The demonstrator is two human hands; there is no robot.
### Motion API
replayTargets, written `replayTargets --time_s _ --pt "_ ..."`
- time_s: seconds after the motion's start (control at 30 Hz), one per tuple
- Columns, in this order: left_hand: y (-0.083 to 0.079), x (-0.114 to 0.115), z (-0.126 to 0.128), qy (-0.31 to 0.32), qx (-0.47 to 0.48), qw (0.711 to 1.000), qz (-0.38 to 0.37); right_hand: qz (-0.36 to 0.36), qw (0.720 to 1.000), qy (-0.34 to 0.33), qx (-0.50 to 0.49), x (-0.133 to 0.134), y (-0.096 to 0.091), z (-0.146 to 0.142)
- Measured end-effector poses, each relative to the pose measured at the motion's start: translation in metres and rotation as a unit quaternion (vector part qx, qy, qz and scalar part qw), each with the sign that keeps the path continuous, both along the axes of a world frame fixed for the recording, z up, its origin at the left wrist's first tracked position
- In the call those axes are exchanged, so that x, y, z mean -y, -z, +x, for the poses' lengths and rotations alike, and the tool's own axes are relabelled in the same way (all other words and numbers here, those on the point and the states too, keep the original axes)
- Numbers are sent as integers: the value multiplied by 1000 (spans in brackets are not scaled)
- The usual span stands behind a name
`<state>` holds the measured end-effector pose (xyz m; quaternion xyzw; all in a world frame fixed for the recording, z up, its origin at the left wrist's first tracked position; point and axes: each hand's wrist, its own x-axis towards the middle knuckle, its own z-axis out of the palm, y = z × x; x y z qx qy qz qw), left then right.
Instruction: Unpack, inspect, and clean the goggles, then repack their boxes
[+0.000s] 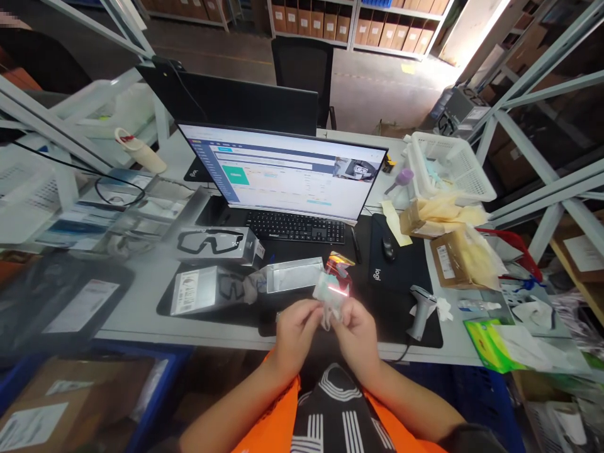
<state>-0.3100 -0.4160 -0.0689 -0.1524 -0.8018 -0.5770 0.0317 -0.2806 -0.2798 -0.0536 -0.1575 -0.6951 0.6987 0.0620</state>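
Note:
Near the desk's front edge, my left hand (296, 333) and my right hand (357, 333) pinch a small clear plastic bag (331, 307) between them. A bright pinkish streak shows at the bag's top, and its contents are too blurred to name. Just behind it is a shiny red and orange piece (340, 263), partly covered by the bag. An open silver-grey box (295, 275) lies left of that piece. Further left are two closed grey boxes: one with a glasses picture (212, 246), the other with a barcode label (202, 292).
A monitor (287, 173) stands behind the keyboard (297, 227). On the right are a mouse (388, 248), a barcode scanner (421, 311), cardboard boxes with yellowish bags (446, 261) and a white basket (453, 163). Blurred plastic packages (75, 220) lie at left.

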Motion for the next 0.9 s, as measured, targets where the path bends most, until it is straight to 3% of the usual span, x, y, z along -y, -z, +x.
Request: replayTargets --time_s 0.2,0.4,0.47,0.57,0.67,0.73,0.83,0.9 --pt "-4 1 -4 73 -67 994 -45 -155 986 42 35 -10 -4 -16" --pt "-1 6 -9 108 -140 983 -53 -291 953 18 84 -32 -14 -56" --pt "0 6 -10 89 -115 988 -50 -279 957 36 74 -27 -14 -58" --pt "1 5 -10 30 -47 998 -43 -178 980 75 41 -5 -12 -44" --pt "3 5 -9 -11 -26 999 -39 -99 993 53 47 8 -10 -31" --pt "6 6 -8 -3 -38 999 -37 -152 985 29 73 4 -9 -34" --pt "9 8 -8 38 -72 996 -37 -301 946 9 123 -12 -9 -52" --pt "9 10 -10 54 -94 993 -46 -339 930 10 139 -18 -9 -61"
